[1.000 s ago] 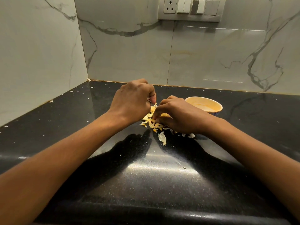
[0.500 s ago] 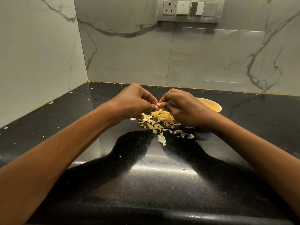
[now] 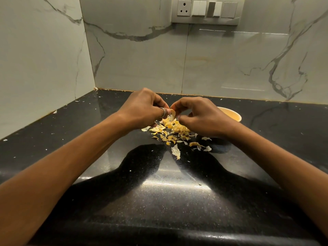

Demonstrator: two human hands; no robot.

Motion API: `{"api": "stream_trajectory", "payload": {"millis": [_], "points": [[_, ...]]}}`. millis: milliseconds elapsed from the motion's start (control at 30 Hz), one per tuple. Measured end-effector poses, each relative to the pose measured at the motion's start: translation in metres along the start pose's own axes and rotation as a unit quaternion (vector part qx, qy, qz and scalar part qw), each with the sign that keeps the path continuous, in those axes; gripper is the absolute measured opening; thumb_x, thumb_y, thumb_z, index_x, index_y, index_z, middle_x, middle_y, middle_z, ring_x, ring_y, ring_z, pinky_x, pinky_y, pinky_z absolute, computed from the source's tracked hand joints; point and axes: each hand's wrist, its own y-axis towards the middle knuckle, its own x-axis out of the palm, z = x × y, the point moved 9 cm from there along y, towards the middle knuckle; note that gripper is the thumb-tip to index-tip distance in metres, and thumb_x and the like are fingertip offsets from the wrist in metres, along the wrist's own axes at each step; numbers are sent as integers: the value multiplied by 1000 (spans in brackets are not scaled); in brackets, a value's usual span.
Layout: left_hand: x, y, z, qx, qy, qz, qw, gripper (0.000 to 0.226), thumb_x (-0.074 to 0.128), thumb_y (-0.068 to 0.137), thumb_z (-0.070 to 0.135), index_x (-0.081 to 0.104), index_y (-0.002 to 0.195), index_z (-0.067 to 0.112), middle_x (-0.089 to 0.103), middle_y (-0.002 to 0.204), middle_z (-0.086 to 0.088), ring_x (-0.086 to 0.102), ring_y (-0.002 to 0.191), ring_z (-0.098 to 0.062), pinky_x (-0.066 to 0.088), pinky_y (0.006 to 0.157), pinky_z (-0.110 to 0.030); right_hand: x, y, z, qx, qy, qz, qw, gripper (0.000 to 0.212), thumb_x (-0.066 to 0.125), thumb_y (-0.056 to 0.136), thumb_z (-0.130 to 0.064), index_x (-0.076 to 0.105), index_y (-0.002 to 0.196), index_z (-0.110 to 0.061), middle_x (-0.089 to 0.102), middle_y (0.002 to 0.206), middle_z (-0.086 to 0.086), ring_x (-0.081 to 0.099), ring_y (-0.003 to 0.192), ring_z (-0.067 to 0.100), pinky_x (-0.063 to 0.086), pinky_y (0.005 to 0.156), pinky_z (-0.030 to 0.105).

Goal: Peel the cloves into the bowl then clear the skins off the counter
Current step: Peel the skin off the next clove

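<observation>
My left hand [image 3: 142, 109] and my right hand [image 3: 200, 116] meet fingertip to fingertip just above the black counter [image 3: 159, 192]. Between them they pinch a small pale garlic clove [image 3: 172, 113] with skin hanging from it. A ring sits on one finger of the left hand. Under the hands lies a loose pile of yellowish garlic skins [image 3: 173, 132], with a larger white flake [image 3: 176, 152] nearer to me. A yellow bowl [image 3: 232, 115] stands behind my right hand, mostly hidden by it; its contents cannot be seen.
Marble walls close the counter at the back and on the left, forming a corner. A socket and switch panel [image 3: 206, 11] sits high on the back wall. Small white flecks are scattered over the counter, several along the left wall [image 3: 55, 111].
Both hands have lifted off the skin pile and come together with the clove held between the fingertips. The pile, hidden a second ago, now shows beneath them.
</observation>
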Motion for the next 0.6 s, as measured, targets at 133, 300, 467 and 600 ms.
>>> {"api": "stream_trajectory", "payload": {"millis": [133,300,467,600], "points": [[2,0,-2,-6,-6,-3,1000,8,71,93,17,76,95,11,74,81,-4,72,77,-20,58,58,-23,-1,1,-1,-8,6,13,1000,23,71,91,-12,71,114,-14,73,101,-1,69,94,10,58,88,33],[3,0,-3,-2,40,1,999,10,72,92,23,76,92,14,74,78,-2,73,74,-19,63,62,-32,-2,1,0,-14,-22,31,999,19,71,91,-7,77,107,-15,76,97,-2,69,85,3,57,78,17],[2,0,-2,14,77,14,997,9,74,89,31,79,90,23,73,76,3,70,70,-15,62,69,-35,-10,0,-5,-13,-78,-2,997,12,78,86,-17,79,98,-17,75,89,-6,68,76,0,57,72,17],[1,-1,2,26,110,21,993,8,78,85,23,80,92,26,73,78,9,62,68,-1,48,65,-22,-14,-2,-2,13,-125,-61,990,14,77,86,-15,79,100,-19,76,91,-9,68,77,-3,55,72,13]]}}
